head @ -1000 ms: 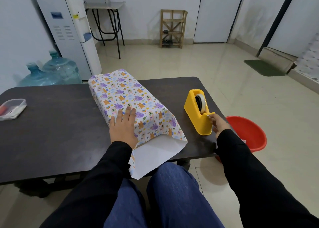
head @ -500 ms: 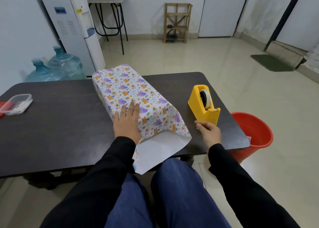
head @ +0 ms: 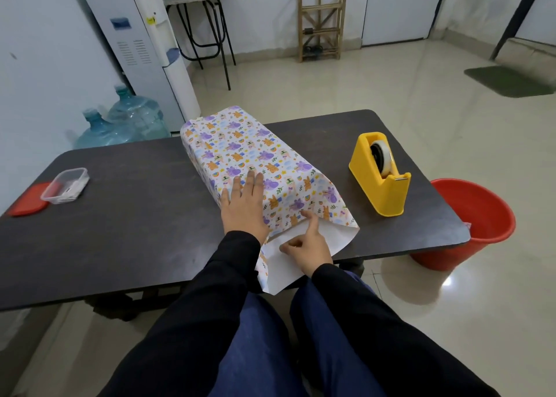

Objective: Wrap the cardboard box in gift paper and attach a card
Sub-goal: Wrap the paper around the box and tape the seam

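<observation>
Head view, change against half a second ago: right hand (head: 310,246) has left the spot in front of the tape dispenser (head: 379,183) and now sits at the near, open end of the gift paper (head: 240,147). Its index finger is straight, tip on the printed edge where the paper meets the white underside; thumb is out to the left on the white flap, and the other fingers are curled under. Nothing is seen gripped; whether a tape strip lies under the fingertip cannot be told.

Left hand (head: 243,207) is unchanged: flat, fingers straight and close together, palm down on top of the paper at the near left part.

The cardboard box is fully covered; only its long block form shows through the paper, lying diagonally mid-table, far end toward the back edge. The near end of the paper is not folded: a loose tube with a plain white inside that overhangs the front edge of the table (head: 135,216).

Materials and shapes:
- Paper: thin, smooth, white ground with small purple and orange cartoon print.
- Table: dark, matte, faint grain, rounded corners.
- Dispenser: glossy yellow plastic, wedge-shaped, pale tape roll in its slot, right of the box, apart from it.
- Clear plastic container (head: 66,184), rectangular, at far left, beside a flat red lid (head: 28,199).
- Red bucket (head: 472,216), round, on the glossy tiled floor at the table's right end.
</observation>
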